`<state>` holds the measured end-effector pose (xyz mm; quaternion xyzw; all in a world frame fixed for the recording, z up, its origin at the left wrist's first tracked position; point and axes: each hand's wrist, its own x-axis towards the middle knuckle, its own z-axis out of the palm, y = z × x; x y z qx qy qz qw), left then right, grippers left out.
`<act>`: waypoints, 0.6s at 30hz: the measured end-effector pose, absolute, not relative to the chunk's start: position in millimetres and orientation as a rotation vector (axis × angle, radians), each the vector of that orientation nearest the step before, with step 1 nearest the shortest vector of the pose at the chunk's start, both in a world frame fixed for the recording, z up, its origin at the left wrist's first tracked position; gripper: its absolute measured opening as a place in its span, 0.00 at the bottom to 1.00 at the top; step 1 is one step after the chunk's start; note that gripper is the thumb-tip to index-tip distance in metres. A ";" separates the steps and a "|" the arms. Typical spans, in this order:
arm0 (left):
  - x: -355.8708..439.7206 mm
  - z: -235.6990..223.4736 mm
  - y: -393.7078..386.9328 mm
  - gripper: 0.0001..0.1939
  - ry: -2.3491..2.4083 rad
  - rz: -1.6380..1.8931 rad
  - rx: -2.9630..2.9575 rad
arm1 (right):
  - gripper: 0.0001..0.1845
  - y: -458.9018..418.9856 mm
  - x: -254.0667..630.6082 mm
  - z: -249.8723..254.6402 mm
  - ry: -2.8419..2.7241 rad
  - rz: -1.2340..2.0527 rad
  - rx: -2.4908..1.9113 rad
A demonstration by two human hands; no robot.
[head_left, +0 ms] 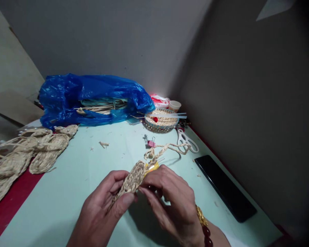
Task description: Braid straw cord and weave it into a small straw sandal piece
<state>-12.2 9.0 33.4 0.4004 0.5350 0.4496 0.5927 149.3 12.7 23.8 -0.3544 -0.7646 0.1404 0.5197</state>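
A braided straw piece (133,179), coiled and sewn into a flat narrow shape, is tilted up in my left hand (104,202), thumb in front and fingers behind. From its top a loose straw braid (170,146) runs out to the right over the table. My right hand (171,202) is closed in a pinch at the piece's right edge; whatever lies between the fingertips is too small or hidden to name. Just behind those fingers shows a yellow object (151,167), mostly covered. A pink binder clip (151,142) lies beyond, near the braid.
Finished-looking woven straw soles with beads (50,145) lie at left. A blue plastic bag (98,85) of straw stands at the back, beside a shallow basket (161,119) and a paper cup (174,105). White-handled scissors (187,141) and a black phone (225,187) lie right.
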 end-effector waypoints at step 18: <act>-18.8 24.0 17.5 0.13 1.132 1.039 0.801 | 0.04 17.5 145.6 18.8 -2.064 0.203 -0.740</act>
